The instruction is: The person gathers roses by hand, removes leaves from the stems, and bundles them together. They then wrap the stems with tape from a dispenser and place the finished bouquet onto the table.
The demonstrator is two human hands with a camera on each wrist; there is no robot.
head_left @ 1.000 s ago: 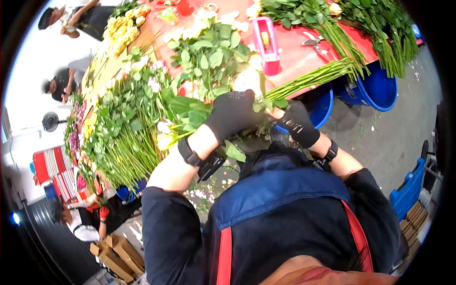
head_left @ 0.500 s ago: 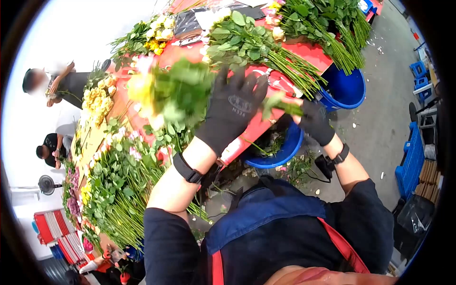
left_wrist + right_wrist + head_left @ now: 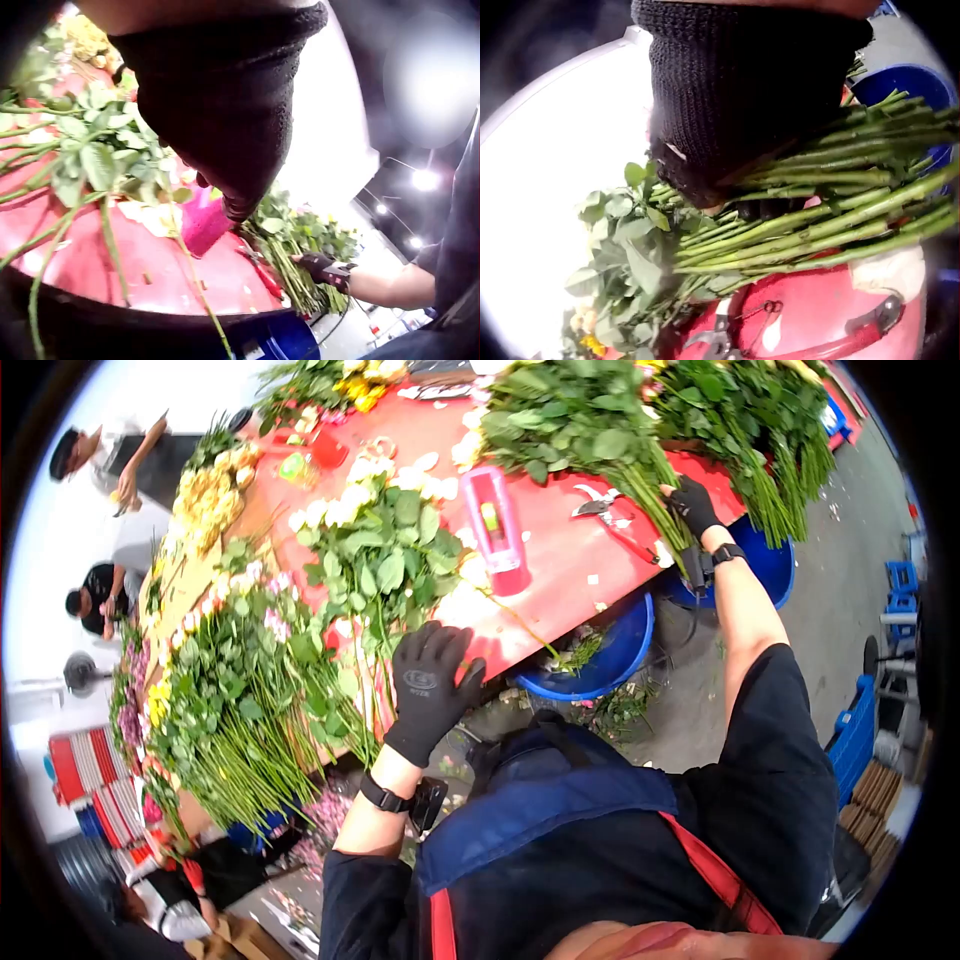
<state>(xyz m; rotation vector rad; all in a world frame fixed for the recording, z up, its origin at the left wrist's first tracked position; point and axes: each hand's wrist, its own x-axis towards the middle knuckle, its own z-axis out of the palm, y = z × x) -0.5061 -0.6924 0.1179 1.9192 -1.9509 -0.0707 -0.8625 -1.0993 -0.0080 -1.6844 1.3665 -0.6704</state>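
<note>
- Both hands have moved apart. Half a second ago they were close together in front of the chest, with a rose bunch between them. Now the right hand is far out at the upper right, and the left hand is low in the middle of the frame.
- Left fingers are spread wide apart and hold nothing. They are just beside the stem ends of the rose bunch, at the table edge.
- Right fingers lie on top of the green stems. I cannot tell if they close around them.
- That rose bunch now lies on the red table, with its pale blooms toward the top of the frame.
- Just right of the bunch is a pink box. Red cutters lie between the box and the right hand.
- One blue tub sits under the table edge, below the cutters.
- One big flower pile fills the left side.
- People are at the upper left.
</note>
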